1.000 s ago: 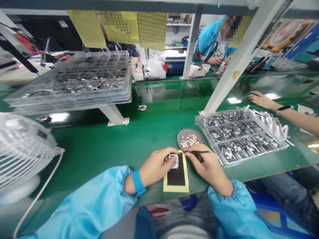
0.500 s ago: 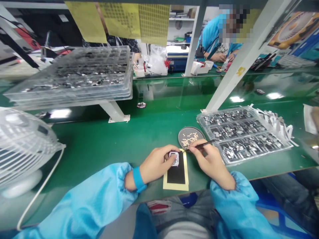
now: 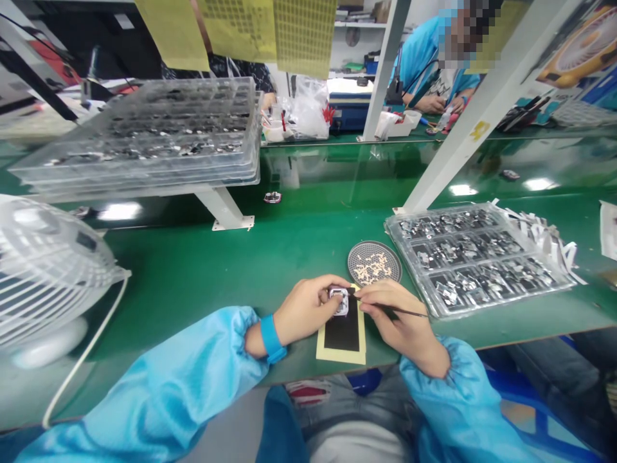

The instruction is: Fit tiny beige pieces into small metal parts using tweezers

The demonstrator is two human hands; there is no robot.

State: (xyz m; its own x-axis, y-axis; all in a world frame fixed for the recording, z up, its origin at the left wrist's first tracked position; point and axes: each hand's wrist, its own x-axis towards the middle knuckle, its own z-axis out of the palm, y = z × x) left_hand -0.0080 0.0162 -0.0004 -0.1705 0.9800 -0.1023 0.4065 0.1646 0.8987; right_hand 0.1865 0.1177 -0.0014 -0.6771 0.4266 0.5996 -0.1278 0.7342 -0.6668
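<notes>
My left hand (image 3: 306, 310) is closed on a small white square part (image 3: 339, 299), holding it over a black pad with a yellow border (image 3: 342, 332) at the bench's front edge. My right hand (image 3: 398, 320) pinches thin tweezers (image 3: 402, 311), their tip touching the right side of the part. Just beyond the hands lies a round mesh dish (image 3: 375, 262) holding several tiny pale pieces. Both arms wear light blue sleeves, and a blue band circles my left wrist.
A clear tray of small metal parts (image 3: 482, 258) lies right of the dish, white paper strips (image 3: 547, 238) behind it. A stack of clear trays (image 3: 144, 138) stands on a raised shelf at left, a white fan (image 3: 45, 270) at far left. A slanted white post (image 3: 463, 109) rises behind. Another person works beyond.
My right hand swung the tweezers from the mesh dish back down to the part in my left hand. A co-worker's arm at the right edge has left the view.
</notes>
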